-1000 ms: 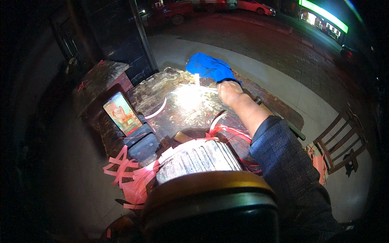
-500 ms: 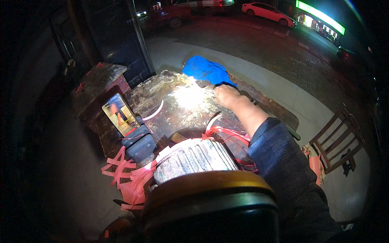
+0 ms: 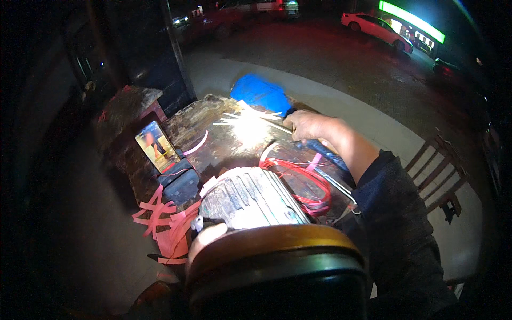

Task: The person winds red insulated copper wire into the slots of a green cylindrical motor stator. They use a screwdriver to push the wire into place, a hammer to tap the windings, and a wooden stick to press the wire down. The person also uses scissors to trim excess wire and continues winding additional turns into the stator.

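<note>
My right hand (image 3: 312, 128) is closed around a thin rod (image 3: 278, 127) at the table's far right, beside white strips (image 3: 226, 122) and a blue cloth (image 3: 258, 93). A dark padded tool or handle (image 3: 326, 153) lies just under it. My left hand (image 3: 208, 240) shows partly at the left of a ribbed metal motor casing (image 3: 245, 194), its fingers mostly hidden behind a dark round object with an orange rim (image 3: 274, 240). Red wire coils (image 3: 314, 192) and metal rods (image 3: 333, 184) lie right of the casing; pink paper strips (image 3: 162, 218) heap at its left.
A lit phone (image 3: 157, 146) leans on a dark block (image 3: 176, 184) on the worn table (image 3: 197, 112). A bench (image 3: 122, 106) and dark pillar stand left, a wooden chair (image 3: 437, 181) right. Beyond are a street, parked cars (image 3: 376, 29) and a lit green sign (image 3: 410, 18).
My right hand has shifted a little right and turned. My left hand has come into view beside the casing. More red wire and rods show at the right as the view has shifted.
</note>
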`<state>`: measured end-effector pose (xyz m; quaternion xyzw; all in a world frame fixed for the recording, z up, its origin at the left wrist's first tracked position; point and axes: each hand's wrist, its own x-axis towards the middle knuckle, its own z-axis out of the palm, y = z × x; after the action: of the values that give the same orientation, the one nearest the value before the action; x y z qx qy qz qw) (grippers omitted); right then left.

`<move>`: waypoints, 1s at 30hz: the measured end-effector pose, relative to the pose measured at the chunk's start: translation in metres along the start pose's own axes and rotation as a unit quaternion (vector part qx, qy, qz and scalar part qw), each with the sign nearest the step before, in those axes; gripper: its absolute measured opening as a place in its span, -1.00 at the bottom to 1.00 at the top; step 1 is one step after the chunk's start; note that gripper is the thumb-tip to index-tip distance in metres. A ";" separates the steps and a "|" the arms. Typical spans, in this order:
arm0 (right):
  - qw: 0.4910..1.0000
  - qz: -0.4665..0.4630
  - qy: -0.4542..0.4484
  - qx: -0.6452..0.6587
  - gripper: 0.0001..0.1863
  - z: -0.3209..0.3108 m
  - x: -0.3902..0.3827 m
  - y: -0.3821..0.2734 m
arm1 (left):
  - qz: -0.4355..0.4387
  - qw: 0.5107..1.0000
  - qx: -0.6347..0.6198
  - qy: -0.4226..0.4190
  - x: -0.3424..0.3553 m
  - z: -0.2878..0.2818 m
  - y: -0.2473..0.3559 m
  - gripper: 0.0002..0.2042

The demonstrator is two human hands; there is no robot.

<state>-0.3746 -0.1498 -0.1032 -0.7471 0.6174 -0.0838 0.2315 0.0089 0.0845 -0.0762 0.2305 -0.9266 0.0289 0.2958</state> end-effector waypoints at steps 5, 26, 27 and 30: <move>0.993 0.008 0.032 0.112 -0.79 -0.013 -0.102 -0.025 | 0.022 0.998 -0.001 0.061 0.023 0.002 0.014 -0.67; 0.962 -0.145 0.211 0.089 -0.16 0.222 -0.370 -0.127 | 0.034 0.988 0.042 0.141 0.024 0.008 0.037 -0.82; 0.956 -0.157 0.235 0.077 -0.15 0.225 -0.366 -0.126 | 0.025 0.989 0.037 0.143 0.023 0.009 0.037 -0.82; 0.972 -0.114 0.199 0.043 -0.09 0.227 -0.359 -0.129 | 0.019 0.988 0.026 0.151 0.022 0.011 0.036 -0.82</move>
<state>-0.2480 0.2667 -0.1871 -0.7703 0.5576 -0.2828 0.1251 -0.0290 0.1058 -0.0695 0.2135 -0.8746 0.0930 0.4252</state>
